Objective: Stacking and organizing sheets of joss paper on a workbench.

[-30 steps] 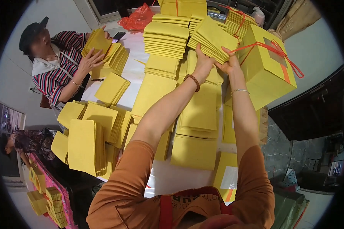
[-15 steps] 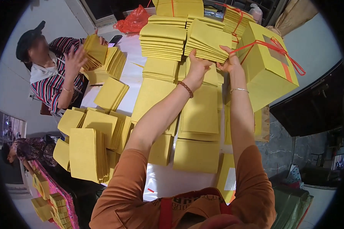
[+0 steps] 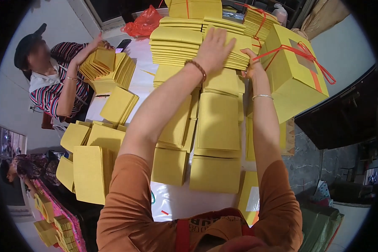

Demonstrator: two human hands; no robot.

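Yellow paper stack (image 3: 237,60) sat near worktop's (image 3: 178,201) far right corner, just left of red-tied yellow box (image 3: 298,92). Left hand (image 3: 214,51) lay palm-down on top, thumb spread from fingers; right hand (image 3: 255,69) at right edge, pinch we couldn't confirm. We judged sheets light, bendable, prone to sliding; best held by opposite edges.

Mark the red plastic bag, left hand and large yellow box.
Red plastic bag (image 3: 143,24): head view, its crumpled middle.
Left hand (image 3: 215,50): head view, back of the hand.
Large yellow box (image 3: 293,93): head view, its near side.
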